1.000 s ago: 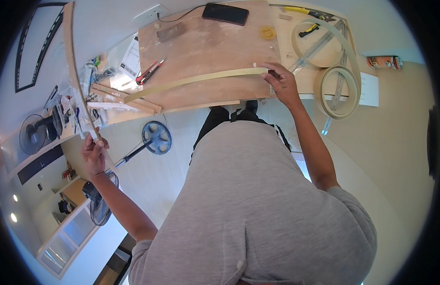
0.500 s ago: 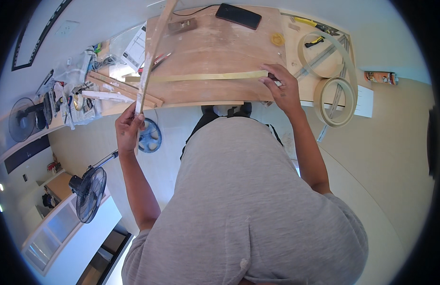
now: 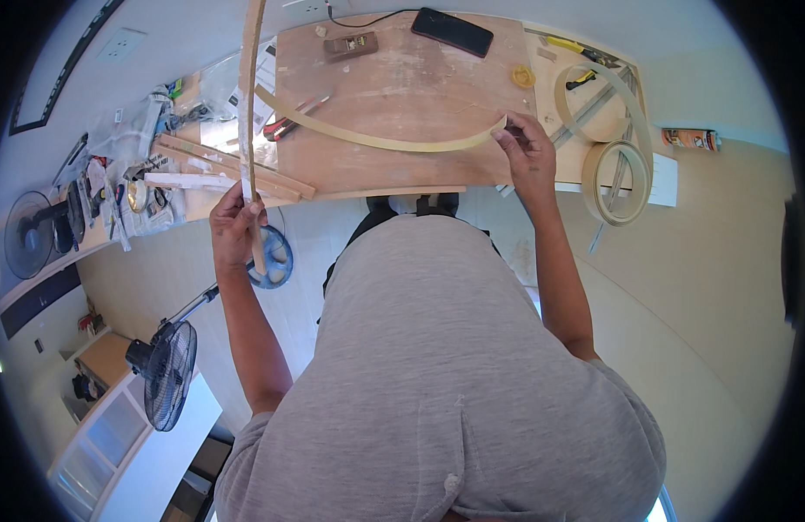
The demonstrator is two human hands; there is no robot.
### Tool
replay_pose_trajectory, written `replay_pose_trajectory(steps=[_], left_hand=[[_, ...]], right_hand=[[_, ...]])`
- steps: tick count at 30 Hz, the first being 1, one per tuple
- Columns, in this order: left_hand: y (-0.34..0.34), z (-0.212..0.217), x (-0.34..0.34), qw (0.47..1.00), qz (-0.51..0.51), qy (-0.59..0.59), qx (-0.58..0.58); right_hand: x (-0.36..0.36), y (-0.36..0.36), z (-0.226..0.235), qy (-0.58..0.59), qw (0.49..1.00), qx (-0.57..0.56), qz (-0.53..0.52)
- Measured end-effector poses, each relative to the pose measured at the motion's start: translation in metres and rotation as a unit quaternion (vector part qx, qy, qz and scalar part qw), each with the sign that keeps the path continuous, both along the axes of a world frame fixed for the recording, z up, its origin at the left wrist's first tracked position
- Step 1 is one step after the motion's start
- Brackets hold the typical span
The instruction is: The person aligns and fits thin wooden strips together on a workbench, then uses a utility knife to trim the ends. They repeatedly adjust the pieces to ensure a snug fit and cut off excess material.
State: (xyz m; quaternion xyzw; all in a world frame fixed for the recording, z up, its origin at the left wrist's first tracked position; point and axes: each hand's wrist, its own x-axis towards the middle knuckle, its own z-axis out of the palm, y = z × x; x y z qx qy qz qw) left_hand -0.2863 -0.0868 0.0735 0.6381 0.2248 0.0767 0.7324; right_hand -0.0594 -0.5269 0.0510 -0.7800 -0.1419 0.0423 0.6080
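My left hand (image 3: 234, 226) grips a long narrow wooden strip (image 3: 248, 130) near its lower end, holding it nearly upright in the picture over the bench's left part. Between the fingertips of my right hand (image 3: 530, 157) is the end of a thin pale edge-banding strip (image 3: 376, 142). That strip bows across the brown work board (image 3: 402, 87), its other end lying near the wooden strip. A red and black utility knife (image 3: 285, 126) rests on the board behind the banding. Farther back are a small wooden hand plane (image 3: 350, 46) and a black phone (image 3: 453, 32).
Rolled edge banding (image 3: 615, 183), metal rulers and a yellow cutter (image 3: 581, 80) occupy the right side. Loose wooden pieces (image 3: 233, 163) and plastic-wrapped clutter (image 3: 137, 135) lie left. A tape roll (image 3: 523, 76) sits near the back. A standing fan (image 3: 167, 370) is at my left.
The wooden strip has swung to a more upright angle. My right hand has shifted slightly right, and the banding has gone from nearly straight to curved, its left end now farther back.
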Motion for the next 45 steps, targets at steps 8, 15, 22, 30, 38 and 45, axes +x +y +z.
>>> replay_pose_trajectory(steps=[8, 15, 22, 30, 38, 45], left_hand=[[0.022, -0.008, -0.008, 0.999, -0.009, -0.024, -0.028], [0.021, -0.016, -0.020, 0.998, 0.035, -0.019, -0.058], [0.014, -0.022, -0.030, 0.996, 0.048, -0.018, -0.074], [0.005, -0.028, -0.031, 0.995, 0.072, -0.029, -0.069], [0.000, -0.037, -0.026, 0.992, 0.074, -0.053, -0.082], [0.000, -0.042, -0.025, 0.992, 0.067, -0.058, -0.087]], right_hand=[[0.019, 0.011, -0.020, 0.084, 0.993, 0.071, -0.050], [0.061, -0.017, -0.060, 0.288, 0.958, 0.002, 0.000], [0.089, -0.034, -0.086, 0.440, 0.897, 0.034, 0.025], [0.111, -0.050, -0.097, 0.554, 0.824, 0.114, 0.005], [0.110, -0.053, -0.098, 0.599, 0.778, 0.171, -0.080], [0.109, -0.059, -0.104, 0.647, 0.729, 0.213, -0.074]])
